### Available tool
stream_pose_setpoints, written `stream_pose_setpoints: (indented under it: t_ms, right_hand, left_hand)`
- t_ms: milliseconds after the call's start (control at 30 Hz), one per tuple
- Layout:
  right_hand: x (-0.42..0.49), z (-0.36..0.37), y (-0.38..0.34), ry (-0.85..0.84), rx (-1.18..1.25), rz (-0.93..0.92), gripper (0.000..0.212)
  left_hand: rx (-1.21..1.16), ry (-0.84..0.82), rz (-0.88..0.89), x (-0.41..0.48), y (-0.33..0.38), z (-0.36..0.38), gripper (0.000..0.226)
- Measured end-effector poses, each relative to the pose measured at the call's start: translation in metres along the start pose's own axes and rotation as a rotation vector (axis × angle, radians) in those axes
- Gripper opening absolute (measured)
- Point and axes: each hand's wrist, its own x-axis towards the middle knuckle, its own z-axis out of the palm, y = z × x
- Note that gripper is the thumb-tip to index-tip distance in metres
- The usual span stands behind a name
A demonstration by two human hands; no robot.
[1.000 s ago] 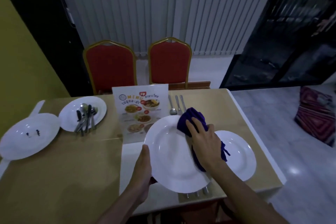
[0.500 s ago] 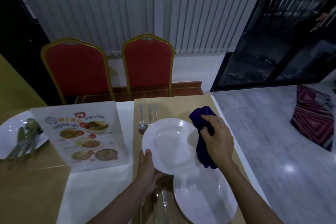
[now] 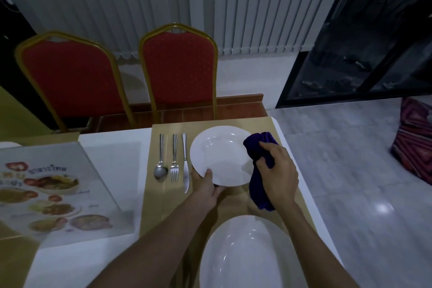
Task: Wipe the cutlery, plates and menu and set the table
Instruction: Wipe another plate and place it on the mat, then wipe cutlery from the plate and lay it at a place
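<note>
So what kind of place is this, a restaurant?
Probably a restaurant or banquet room. A picture menu lies on the table, red banquet chairs stand behind it, and a spoon, fork and knife are laid out beside a plate.

I count 2 white plates fully in view: the far plate [image 3: 219, 154] by the cutlery and the near plate [image 3: 245, 255] at the bottom edge. There's a sliver of maybe a 3rd plate [image 3: 9, 144] at the far left, too cut off to be sure. Cutlery, 3 pcs side by side: 1 spoon [image 3: 160, 161], 1 fork [image 3: 174, 159], 1 knife [image 3: 185, 163]. 1 menu [image 3: 56, 192]. 1 purple cloth [image 3: 259, 170]. 2 red chairs: left chair [image 3: 70, 77], right chair [image 3: 178, 70]. 2 hands: left hand [image 3: 207, 188], right hand [image 3: 279, 173]. 1 striped cushion [image 3: 413, 140] on the floor at right.
</note>
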Motion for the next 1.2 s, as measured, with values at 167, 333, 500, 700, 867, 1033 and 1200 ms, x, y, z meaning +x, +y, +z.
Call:
stream_pose_setpoints:
  t_ms: [167,333,500,700,867,1033,1200]
  right_hand:
    - [0.005,0.011,0.003,-0.038,0.000,0.016,0.044]
    - [-0.002,0.012,-0.001,-0.029,-0.033,0.007,0.043]
    - [-0.023,0.005,-0.014,0.015,-0.058,-0.035,0.043]
    - [-0.066,0.000,-0.054,0.050,-0.033,-0.121,0.045]
    - [-0.129,0.008,-0.123,0.005,-0.065,-0.261,0.044]
    - [-0.202,0.026,-0.197,-0.050,-0.137,-0.553,0.051]
    - [-0.281,0.076,-0.282,-0.108,-0.203,-0.727,0.048]
  left_hand:
    - [0.018,-0.047,-0.038,0.010,-0.002,0.006,0.050]
    - [0.101,-0.089,0.008,0.005,-0.003,0.003,0.044]
    - [0.474,-0.097,0.159,-0.018,0.004,-0.015,0.040]
    - [0.719,-0.209,0.521,-0.091,0.016,-0.085,0.027]
    - [0.728,-0.158,0.721,-0.157,0.047,-0.185,0.034]
    - [0.799,-0.103,0.921,-0.194,0.099,-0.286,0.043]
    - [0.837,0.015,0.918,-0.207,0.158,-0.401,0.035]
